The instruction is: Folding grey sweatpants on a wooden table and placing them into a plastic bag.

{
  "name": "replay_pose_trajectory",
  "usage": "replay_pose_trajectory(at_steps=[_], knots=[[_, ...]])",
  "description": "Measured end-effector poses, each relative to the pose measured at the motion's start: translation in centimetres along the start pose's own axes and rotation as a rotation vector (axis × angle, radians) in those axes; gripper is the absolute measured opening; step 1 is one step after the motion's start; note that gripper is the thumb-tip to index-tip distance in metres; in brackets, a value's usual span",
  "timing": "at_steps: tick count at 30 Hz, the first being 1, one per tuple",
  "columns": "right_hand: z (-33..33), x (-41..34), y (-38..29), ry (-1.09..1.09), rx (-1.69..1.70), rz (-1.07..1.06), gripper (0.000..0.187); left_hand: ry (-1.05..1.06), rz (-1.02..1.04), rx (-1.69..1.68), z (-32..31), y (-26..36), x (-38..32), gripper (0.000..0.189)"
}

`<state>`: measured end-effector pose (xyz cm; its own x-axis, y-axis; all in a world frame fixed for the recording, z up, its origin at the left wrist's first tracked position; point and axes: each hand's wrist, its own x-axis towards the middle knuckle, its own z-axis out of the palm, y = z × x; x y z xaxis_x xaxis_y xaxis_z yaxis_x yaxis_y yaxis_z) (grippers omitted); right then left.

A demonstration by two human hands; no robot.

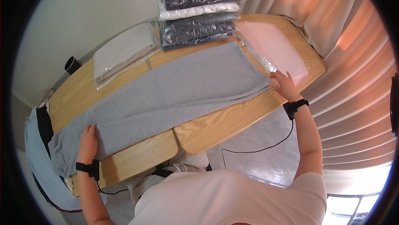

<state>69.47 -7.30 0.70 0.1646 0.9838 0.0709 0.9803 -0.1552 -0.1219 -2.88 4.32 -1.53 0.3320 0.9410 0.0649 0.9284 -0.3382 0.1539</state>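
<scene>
A pair of light grey knit trousers, folded lengthwise, lies stretched across the wooden table. Its gathered waist end is at the left, and the leg hems are at the right. My left hand rests palm down on the fabric near the waist end, gripping nothing. By the lower corner of the hems is my right hand, its fingers apart. The fingertips reach the edge of a stack of pinkish, translucent plastic bags. Whether they touch the hem cannot be made out.
A tall pile of clothes in clear bags stands at the table's back. Left of it lies a stack of pale packaged items. Jeans hang at the left end of the table. A curtain borders the right; cables trail from both wrist straps.
</scene>
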Motion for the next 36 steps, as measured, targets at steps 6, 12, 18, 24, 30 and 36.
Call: replay_pose_trajectory(at_steps=[6, 12, 18, 24, 30, 36], knots=[[-1.4, -1.2, -4.3, -0.056, 0.465, -0.066, 0.063, -0.009, 0.013, -0.045, 0.3, -1.8, -0.3, 0.04], [1.4, -0.1, -2.6, 0.022, 0.301, -0.185, 0.055, -0.03, 0.039, -0.15, -0.7, -1.2, 0.7, 0.041], [0.0, 1.0, -3.5, 0.07, 0.339, -0.215, 0.039, -0.037, 0.026, -0.161, -0.4, -2.5, -0.3, 0.04], [-0.8, 4.9, -0.1, -0.118, 1.024, -0.011, 0.024, -0.063, 0.138, -0.109, -1.3, -3.6, 0.9, 0.037], [1.3, 7.1, -0.1, -0.184, 1.058, 0.205, 0.025, -0.111, -0.072, -0.074, -1.6, -2.9, 1.9, 0.023], [2.5, 8.0, 0.2, -0.089, 0.842, 0.134, 0.025, -0.103, -0.074, -0.072, -1.0, -5.0, 2.0, 0.022]])
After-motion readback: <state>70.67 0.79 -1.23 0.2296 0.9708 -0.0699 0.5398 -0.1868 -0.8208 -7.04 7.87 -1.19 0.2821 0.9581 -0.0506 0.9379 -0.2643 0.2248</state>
